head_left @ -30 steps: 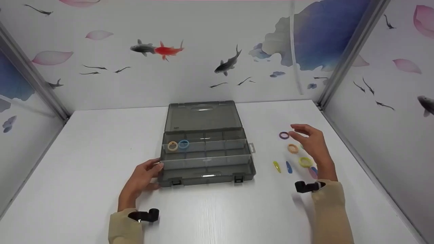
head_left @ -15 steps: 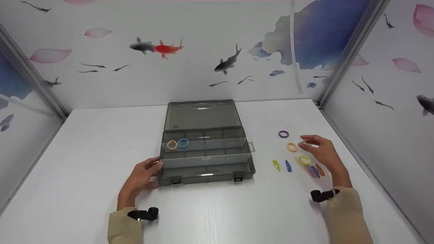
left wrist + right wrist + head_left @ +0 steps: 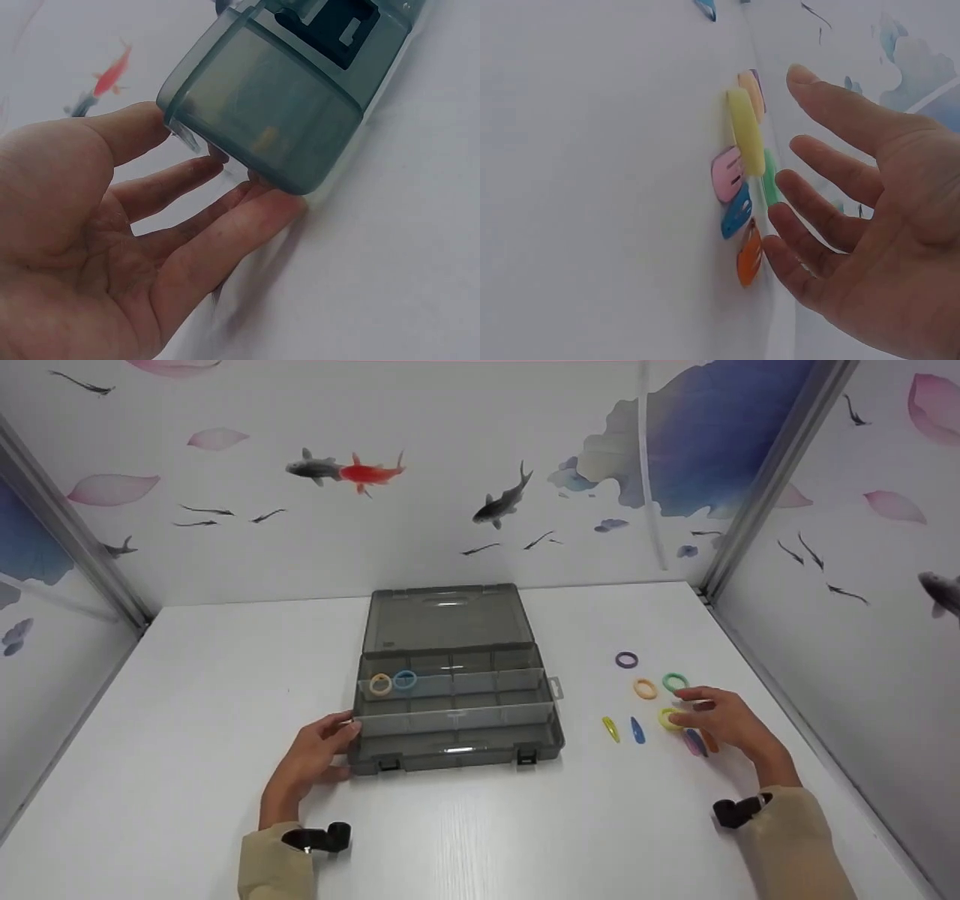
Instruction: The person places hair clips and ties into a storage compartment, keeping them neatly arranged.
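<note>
A grey see-through divided box lies with its lid folded back; an orange ring and a blue ring are in its left part. My left hand touches the box's left side, thumb at the top edge, fingers lower down, also in the left wrist view. My right hand hovers with relaxed fingers over a yellow ring, holding nothing. In the right wrist view its fingers are apart, beside the yellow ring, a pink clip, a blue clip and an orange clip.
Around the right hand lie a purple ring, an orange ring and a green ring. Nearer the box are a yellow-green clip and a blue clip. Patterned panels enclose the white table.
My right hand has moved right and toward the near side, from beside the purple ring to above the yellow ring, uncovering the green ring. The left hand has stayed at the box.
</note>
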### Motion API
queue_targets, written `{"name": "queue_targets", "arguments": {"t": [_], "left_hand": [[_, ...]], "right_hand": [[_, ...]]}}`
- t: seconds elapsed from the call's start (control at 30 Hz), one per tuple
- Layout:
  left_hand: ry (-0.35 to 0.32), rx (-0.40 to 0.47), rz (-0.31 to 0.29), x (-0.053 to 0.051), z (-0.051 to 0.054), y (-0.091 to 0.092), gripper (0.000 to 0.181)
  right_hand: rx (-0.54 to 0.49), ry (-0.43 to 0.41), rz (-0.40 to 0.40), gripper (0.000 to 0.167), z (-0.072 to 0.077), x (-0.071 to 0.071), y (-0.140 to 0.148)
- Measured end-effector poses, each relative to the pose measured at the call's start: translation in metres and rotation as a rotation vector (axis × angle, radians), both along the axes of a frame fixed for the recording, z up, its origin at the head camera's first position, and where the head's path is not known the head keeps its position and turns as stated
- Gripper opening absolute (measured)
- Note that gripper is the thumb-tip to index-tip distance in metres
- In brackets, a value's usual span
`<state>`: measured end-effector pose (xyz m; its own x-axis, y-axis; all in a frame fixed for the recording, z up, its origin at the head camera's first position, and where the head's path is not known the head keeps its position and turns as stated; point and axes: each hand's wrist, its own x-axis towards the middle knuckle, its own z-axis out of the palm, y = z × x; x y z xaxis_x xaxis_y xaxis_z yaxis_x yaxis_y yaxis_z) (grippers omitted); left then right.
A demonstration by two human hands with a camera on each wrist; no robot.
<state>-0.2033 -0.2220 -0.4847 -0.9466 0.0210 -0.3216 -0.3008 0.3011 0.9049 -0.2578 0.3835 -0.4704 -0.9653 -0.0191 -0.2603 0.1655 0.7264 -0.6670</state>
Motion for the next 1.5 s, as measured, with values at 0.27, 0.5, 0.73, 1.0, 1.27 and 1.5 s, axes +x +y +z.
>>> {"name": "queue_targets", "arguments": {"t": [0.27, 0.5, 0.73, 1.0, 1.27, 1.5], "left_hand": [[0.006, 0.006, 0.002, 0.0, 0.0, 0.002, 0.064], [0.007, -0.003, 0.005, -0.001, 0.001, 0.001, 0.062], [0.009, 0.009, 0.007, 0.0, 0.002, -0.001, 0.063], [0.017, -0.001, 0.001, 0.0, 0.003, 0.002, 0.062], [0.027, 0.001, 0.003, -0.001, -0.001, 0.001, 0.063], [0.022, 0.005, 0.01, -0.001, -0.003, 0.0, 0.064]], "right_hand": [[0.002, -0.002, 0.021, 0.071, -0.007, -0.002, 0.002], [0.021, -0.006, 0.044, 0.067, -0.006, -0.004, 0.0], [0.024, 0.004, 0.023, 0.059, -0.004, -0.007, -0.004], [0.089, 0.037, 0.003, 0.055, -0.004, -0.008, -0.007], [0.093, 0.043, -0.003, 0.056, -0.005, -0.008, -0.008], [0.119, 0.023, 0.019, 0.065, -0.003, -0.011, -0.01]]}}
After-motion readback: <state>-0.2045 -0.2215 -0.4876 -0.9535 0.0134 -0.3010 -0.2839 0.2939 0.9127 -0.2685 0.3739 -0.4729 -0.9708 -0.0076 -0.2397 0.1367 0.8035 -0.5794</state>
